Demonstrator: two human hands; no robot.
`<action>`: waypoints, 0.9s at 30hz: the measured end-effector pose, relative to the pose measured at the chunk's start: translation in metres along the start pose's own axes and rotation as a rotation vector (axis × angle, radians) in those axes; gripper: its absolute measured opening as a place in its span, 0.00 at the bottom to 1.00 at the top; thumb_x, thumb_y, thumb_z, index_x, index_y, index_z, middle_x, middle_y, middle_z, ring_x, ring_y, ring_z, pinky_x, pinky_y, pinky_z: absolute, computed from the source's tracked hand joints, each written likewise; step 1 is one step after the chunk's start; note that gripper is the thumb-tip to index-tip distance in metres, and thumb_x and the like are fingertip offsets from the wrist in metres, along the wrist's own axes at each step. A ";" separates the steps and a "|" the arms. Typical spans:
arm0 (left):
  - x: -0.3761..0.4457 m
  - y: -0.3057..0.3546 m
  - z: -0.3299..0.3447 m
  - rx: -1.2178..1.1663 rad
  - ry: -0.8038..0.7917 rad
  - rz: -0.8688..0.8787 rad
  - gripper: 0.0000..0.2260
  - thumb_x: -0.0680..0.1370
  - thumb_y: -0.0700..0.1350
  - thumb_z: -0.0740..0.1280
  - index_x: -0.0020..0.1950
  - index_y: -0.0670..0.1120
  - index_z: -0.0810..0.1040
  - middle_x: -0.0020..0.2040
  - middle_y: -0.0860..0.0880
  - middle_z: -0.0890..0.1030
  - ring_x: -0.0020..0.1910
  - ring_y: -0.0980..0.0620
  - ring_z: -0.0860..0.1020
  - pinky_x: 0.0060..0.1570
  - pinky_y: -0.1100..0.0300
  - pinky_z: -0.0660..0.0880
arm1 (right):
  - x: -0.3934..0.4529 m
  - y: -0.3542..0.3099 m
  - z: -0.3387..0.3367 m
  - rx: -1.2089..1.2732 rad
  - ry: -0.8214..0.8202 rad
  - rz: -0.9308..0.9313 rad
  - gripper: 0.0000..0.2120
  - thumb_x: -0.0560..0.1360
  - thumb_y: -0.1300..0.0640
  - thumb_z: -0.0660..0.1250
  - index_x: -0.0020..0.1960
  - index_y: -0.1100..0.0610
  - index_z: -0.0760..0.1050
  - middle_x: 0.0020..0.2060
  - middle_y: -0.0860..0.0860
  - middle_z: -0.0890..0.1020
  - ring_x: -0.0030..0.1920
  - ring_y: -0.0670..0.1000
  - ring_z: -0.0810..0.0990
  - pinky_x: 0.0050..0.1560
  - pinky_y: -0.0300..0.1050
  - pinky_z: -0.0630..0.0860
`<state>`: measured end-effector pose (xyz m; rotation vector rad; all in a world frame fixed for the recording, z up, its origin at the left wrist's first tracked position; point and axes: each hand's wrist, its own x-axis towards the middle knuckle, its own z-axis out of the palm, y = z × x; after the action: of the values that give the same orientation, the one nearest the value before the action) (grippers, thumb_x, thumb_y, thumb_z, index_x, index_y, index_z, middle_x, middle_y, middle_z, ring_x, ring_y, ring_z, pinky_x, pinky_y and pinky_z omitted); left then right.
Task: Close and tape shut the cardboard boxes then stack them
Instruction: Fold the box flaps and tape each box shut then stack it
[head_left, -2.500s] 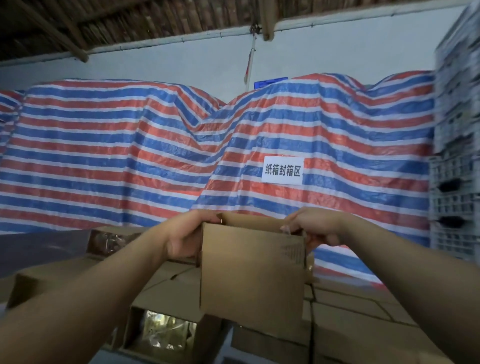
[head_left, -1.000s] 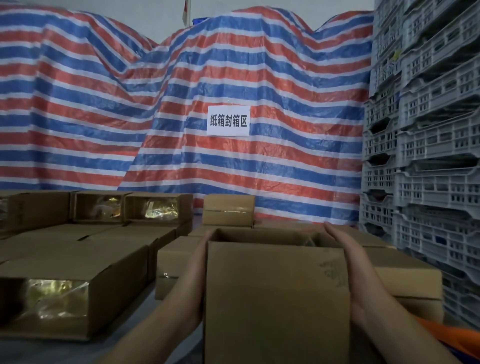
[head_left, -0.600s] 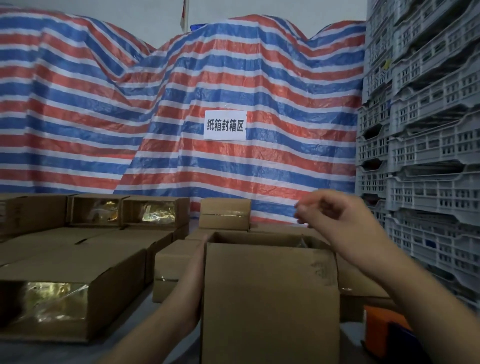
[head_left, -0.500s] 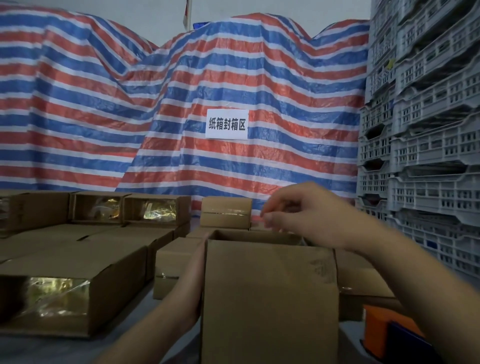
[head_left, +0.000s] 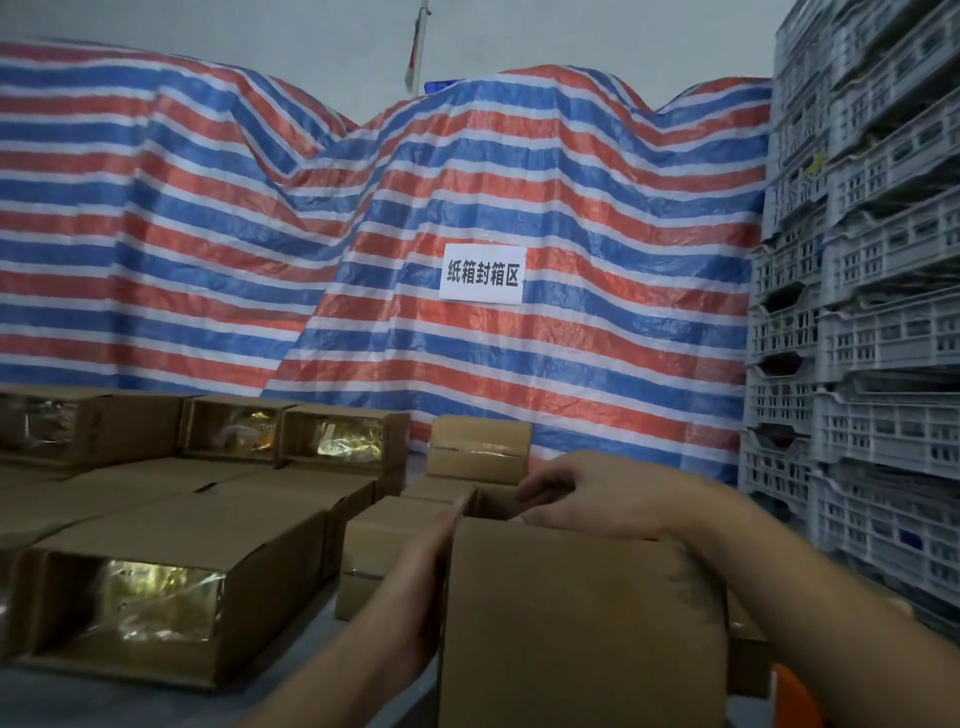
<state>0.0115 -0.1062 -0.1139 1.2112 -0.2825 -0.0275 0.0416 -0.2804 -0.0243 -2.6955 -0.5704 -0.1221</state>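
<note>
An upright cardboard box (head_left: 576, 629) stands right in front of me, its top open at the far side. My left hand (head_left: 431, 551) lies flat with straight fingers against the box's left wall. My right hand (head_left: 592, 499) rests on the top of the box, fingers and thumb curled round its top edge at the opening. What is inside the box is hidden. A small taped box (head_left: 480, 449) sits on other closed boxes (head_left: 384, 530) just behind.
To the left, several boxes lie on their sides with gold foil showing at open ends (head_left: 156, 597). Grey plastic crates (head_left: 872, 364) are stacked high at the right. A striped tarp (head_left: 363, 234) with a white sign (head_left: 483, 274) fills the back. An orange object (head_left: 795, 696) shows at bottom right.
My right hand has left the box's right side, risen, and come down onto the top edge. My left hand has stayed on the left wall. The view tilted slightly up.
</note>
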 end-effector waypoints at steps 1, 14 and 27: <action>0.001 0.000 -0.001 0.008 -0.031 0.008 0.15 0.75 0.54 0.64 0.42 0.48 0.88 0.44 0.42 0.86 0.38 0.48 0.85 0.43 0.54 0.75 | 0.000 0.000 -0.001 -0.001 -0.004 -0.001 0.22 0.70 0.34 0.70 0.62 0.38 0.76 0.58 0.38 0.80 0.57 0.42 0.77 0.64 0.47 0.74; 0.014 -0.001 -0.009 0.184 0.134 -0.016 0.07 0.78 0.38 0.66 0.48 0.48 0.82 0.44 0.41 0.85 0.37 0.45 0.83 0.34 0.53 0.78 | -0.036 0.031 -0.022 0.341 0.563 -0.133 0.10 0.80 0.49 0.66 0.43 0.48 0.83 0.39 0.43 0.85 0.43 0.42 0.82 0.49 0.42 0.78; 0.017 -0.001 -0.008 0.246 0.014 -0.047 0.21 0.65 0.57 0.66 0.55 0.51 0.78 0.38 0.46 0.86 0.34 0.50 0.84 0.32 0.58 0.77 | -0.046 0.093 0.075 1.018 0.741 0.218 0.24 0.81 0.34 0.52 0.48 0.40 0.85 0.42 0.47 0.88 0.47 0.50 0.86 0.51 0.52 0.75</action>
<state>0.0295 -0.1019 -0.1145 1.4617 -0.2504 -0.0260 0.0378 -0.3470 -0.1336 -1.5362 -0.0454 -0.5625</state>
